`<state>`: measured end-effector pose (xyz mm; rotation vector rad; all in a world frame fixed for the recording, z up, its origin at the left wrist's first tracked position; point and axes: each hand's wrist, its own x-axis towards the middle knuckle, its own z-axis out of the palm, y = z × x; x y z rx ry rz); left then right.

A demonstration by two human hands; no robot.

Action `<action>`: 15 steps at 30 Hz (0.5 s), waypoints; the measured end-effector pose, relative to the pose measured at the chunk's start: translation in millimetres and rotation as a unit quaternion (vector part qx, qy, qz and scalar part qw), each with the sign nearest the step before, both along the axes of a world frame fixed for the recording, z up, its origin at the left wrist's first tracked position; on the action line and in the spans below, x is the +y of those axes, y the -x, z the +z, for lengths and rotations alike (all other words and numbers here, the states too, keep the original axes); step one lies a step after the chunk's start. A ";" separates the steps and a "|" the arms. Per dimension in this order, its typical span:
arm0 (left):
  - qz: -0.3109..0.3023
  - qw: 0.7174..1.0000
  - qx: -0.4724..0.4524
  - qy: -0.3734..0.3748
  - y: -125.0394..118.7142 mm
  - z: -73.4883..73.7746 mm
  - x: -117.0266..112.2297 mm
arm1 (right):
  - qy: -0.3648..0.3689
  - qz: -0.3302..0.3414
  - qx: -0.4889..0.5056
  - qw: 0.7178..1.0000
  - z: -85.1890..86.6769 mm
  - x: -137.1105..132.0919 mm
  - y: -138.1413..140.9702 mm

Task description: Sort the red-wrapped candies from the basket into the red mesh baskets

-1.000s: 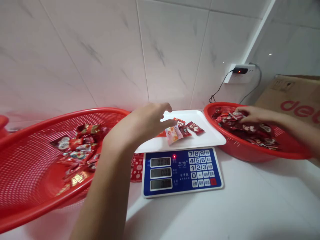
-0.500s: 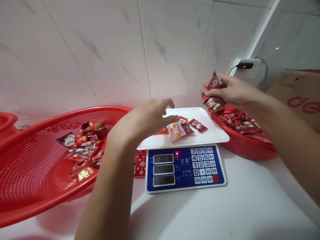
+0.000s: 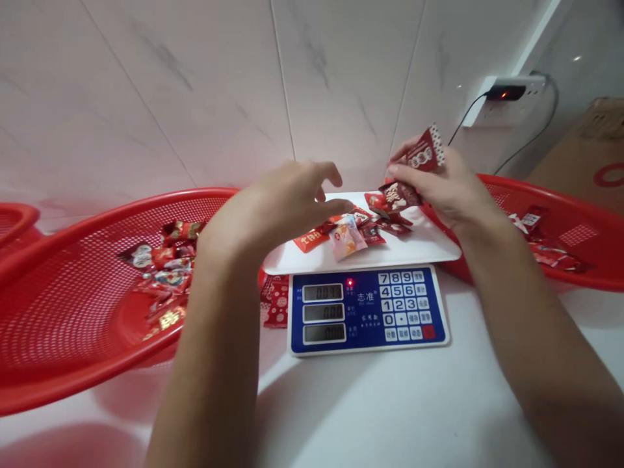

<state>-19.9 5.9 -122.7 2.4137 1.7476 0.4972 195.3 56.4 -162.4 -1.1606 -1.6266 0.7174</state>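
Fingers: the right hand (image 3: 441, 185) clenches two red candy packets (image 3: 423, 151); the left hand (image 3: 277, 208) is empty, its fingers loosely curled.
Packets: held just above the white tray (image 3: 429, 250), over others lying there.
Tray: seated on a digital scale (image 3: 365, 312), so whatever lands on it gets weighed.
Supply: more candies in the red mesh baskets, left (image 3: 63, 312) and right (image 3: 575, 224), within reach on the bench (image 3: 370, 416).
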 end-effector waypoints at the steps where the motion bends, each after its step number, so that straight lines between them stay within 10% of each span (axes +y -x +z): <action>1: 0.001 1.000 -0.003 0.001 -0.8 -0.8 1.6 | -0.011 -0.014 -0.006 1.000 -0.9 1.8 -2.3; 15: -0.020 1.000 0.020 -0.011 -15.4 -8.5 0.2 | -0.053 0.117 0.108 0.986 -20.3 14.4 4.3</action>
